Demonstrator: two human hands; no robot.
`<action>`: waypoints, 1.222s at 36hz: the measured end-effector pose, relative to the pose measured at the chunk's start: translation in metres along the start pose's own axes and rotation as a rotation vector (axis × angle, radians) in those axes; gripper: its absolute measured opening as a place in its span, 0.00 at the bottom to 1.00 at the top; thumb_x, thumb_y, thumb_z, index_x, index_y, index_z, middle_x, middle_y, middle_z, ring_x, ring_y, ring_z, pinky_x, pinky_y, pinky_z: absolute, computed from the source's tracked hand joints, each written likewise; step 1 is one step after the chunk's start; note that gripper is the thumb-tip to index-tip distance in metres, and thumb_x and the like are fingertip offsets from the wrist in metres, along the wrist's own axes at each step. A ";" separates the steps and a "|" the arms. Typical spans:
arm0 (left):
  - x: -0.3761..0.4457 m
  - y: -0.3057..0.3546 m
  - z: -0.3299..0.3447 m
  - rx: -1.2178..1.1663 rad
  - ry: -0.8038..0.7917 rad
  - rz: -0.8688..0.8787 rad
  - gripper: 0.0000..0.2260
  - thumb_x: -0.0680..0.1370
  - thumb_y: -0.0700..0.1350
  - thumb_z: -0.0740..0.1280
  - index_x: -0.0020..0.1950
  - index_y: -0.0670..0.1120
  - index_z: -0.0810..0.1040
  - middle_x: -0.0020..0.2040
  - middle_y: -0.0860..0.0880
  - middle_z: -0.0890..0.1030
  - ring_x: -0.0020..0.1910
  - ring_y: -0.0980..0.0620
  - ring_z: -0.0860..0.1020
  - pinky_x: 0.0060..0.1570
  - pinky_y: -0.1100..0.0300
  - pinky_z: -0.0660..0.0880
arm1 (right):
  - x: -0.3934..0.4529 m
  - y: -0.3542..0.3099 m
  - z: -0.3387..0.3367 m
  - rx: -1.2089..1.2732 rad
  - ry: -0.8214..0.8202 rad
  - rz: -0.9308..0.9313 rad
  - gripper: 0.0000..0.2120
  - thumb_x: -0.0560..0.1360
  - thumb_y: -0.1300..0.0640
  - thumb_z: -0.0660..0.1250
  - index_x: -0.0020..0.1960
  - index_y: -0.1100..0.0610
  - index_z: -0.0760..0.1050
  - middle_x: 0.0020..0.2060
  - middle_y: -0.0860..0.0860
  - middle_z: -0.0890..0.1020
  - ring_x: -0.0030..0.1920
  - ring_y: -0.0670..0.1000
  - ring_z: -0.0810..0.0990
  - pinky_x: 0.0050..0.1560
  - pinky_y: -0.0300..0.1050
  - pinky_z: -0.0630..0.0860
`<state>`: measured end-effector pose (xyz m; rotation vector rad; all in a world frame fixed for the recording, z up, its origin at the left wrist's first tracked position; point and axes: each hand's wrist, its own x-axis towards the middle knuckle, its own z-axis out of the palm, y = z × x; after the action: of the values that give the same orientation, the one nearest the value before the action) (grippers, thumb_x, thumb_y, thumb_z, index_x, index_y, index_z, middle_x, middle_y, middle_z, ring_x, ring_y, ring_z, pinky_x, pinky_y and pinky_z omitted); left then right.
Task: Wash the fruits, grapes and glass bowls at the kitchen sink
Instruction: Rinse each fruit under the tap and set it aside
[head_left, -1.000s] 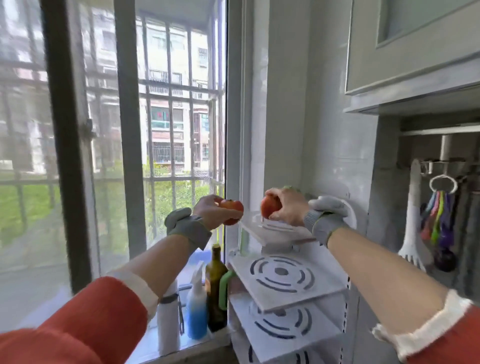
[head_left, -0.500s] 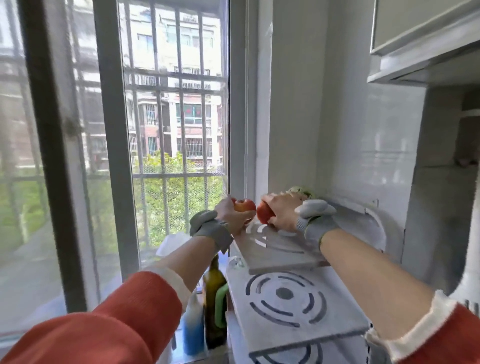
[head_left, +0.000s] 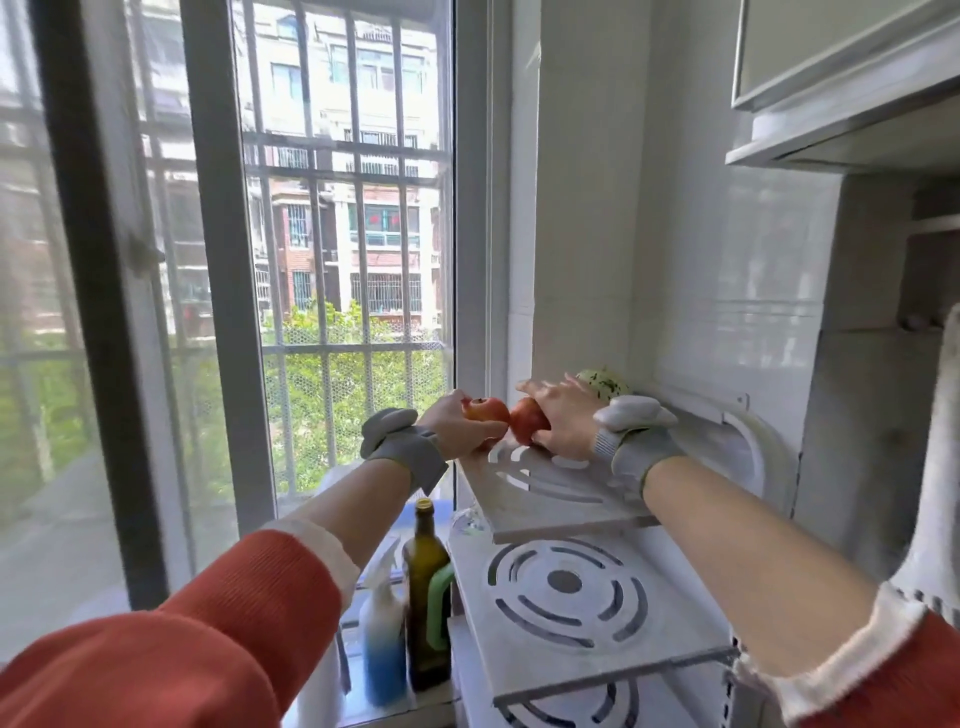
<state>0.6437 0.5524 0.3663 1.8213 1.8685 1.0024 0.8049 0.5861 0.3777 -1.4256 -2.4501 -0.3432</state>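
Note:
My left hand (head_left: 457, 428) grips a red apple (head_left: 485, 410) at the left edge of the top shelf (head_left: 550, 493) of a white rack. My right hand (head_left: 563, 423) holds a second red apple (head_left: 527, 421) just to the right, low over the shelf; the two apples almost touch. A pale green speckled fruit (head_left: 602, 382) lies behind my right hand on the same shelf, partly hidden. Both wrists wear grey cuffs. No sink, grapes or glass bowls are in view.
The rack has more slotted white shelves (head_left: 566, 597) below. A dark olive oil bottle (head_left: 426, 587) and a blue spray bottle (head_left: 382, 639) stand on the window sill left of it. A barred window (head_left: 337, 260) fills the left; a wall cabinet (head_left: 841, 78) hangs upper right.
Both hands have come down and closer together with their apples, now at the top shelf's surface. The view has tilted and moved nearer to the rack.

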 end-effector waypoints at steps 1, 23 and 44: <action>-0.003 0.001 -0.001 0.007 -0.004 0.000 0.24 0.74 0.52 0.70 0.65 0.43 0.70 0.51 0.47 0.74 0.48 0.50 0.73 0.43 0.62 0.69 | -0.002 -0.002 -0.003 0.015 0.011 0.007 0.30 0.76 0.56 0.65 0.75 0.53 0.58 0.70 0.52 0.71 0.71 0.54 0.67 0.76 0.49 0.47; -0.205 -0.103 -0.033 0.130 -0.163 0.213 0.14 0.76 0.45 0.68 0.59 0.41 0.78 0.56 0.45 0.81 0.53 0.49 0.79 0.48 0.61 0.74 | -0.177 -0.175 -0.003 0.376 0.175 0.121 0.12 0.76 0.63 0.63 0.58 0.59 0.77 0.50 0.55 0.82 0.51 0.54 0.80 0.55 0.47 0.75; -0.418 -0.307 0.106 0.241 -0.595 -0.122 0.18 0.76 0.48 0.68 0.64 0.44 0.75 0.60 0.44 0.79 0.59 0.46 0.77 0.56 0.57 0.73 | -0.370 -0.268 0.236 0.430 -0.686 0.357 0.23 0.75 0.51 0.69 0.66 0.59 0.71 0.60 0.57 0.78 0.59 0.57 0.76 0.56 0.46 0.71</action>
<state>0.5426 0.1967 -0.0117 1.8359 1.7341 0.1552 0.7156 0.2400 0.0085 -1.9317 -2.4148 0.8264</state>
